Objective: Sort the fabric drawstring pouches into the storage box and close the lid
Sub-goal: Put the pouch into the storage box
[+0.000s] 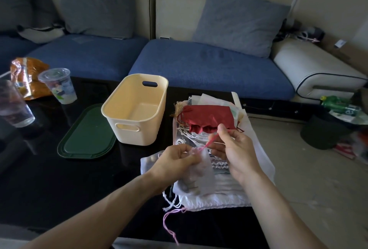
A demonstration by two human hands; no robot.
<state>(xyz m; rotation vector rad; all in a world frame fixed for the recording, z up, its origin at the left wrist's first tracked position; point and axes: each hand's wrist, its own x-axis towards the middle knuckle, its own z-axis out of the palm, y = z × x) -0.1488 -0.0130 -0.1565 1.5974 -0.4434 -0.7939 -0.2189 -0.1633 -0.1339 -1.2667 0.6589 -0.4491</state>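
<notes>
Far left, cups [57, 86] and a snack bag [27, 77] sit well clear. The green lid [87, 135] lies flat beside the cream storage box [137, 109], which is open and empty, so I have free room to drop in. My left hand [175, 161] pinches the gathered neck of a sheer pouch [199, 169]; my right hand [233, 149] pinches its pink drawstring [209, 143], fingers pressed together. I'd pull steadily along the cord, neck held firm. The pile of pouches [219, 189] lies near the table's right edge, the red pouch [207, 117] on top: careful not to drag any off.
</notes>
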